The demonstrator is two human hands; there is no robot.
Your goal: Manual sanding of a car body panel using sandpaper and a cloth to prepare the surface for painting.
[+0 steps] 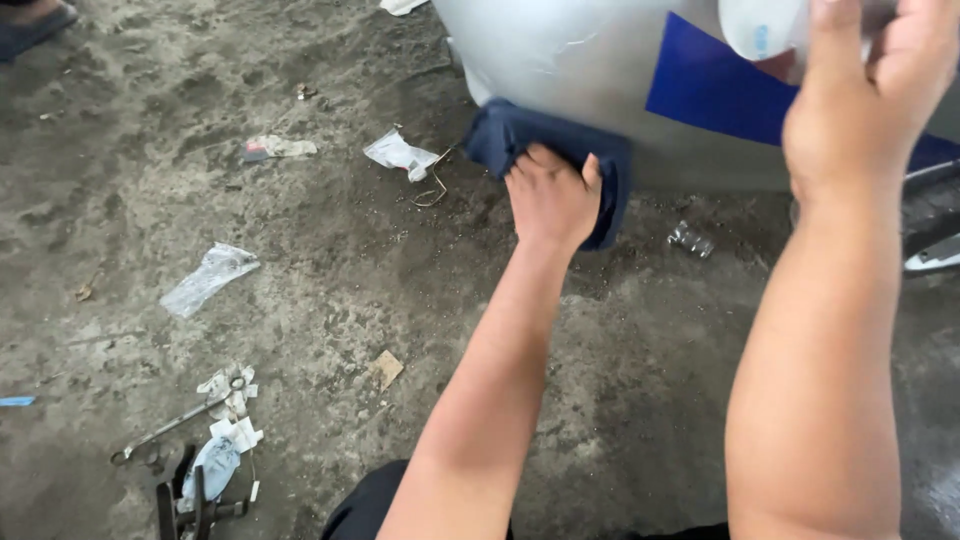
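A silver-grey curved body panel (560,60) with a blue patch (715,90) fills the top right. My left hand (550,200) presses a dark blue cloth (520,135) against the panel's lower edge, fingers closed over the cloth. My right hand (865,95) is raised at the upper right, gripping a white plastic wrapper or film (760,25) near the blue patch; my fingers hide most of it.
The ground is a dirty concrete floor (330,280) littered with clear plastic wrappers (208,278), paper scraps and a cardboard bit (386,368). Pliers and a wrench (170,430) lie at the lower left. A shoe (35,25) shows at the top left.
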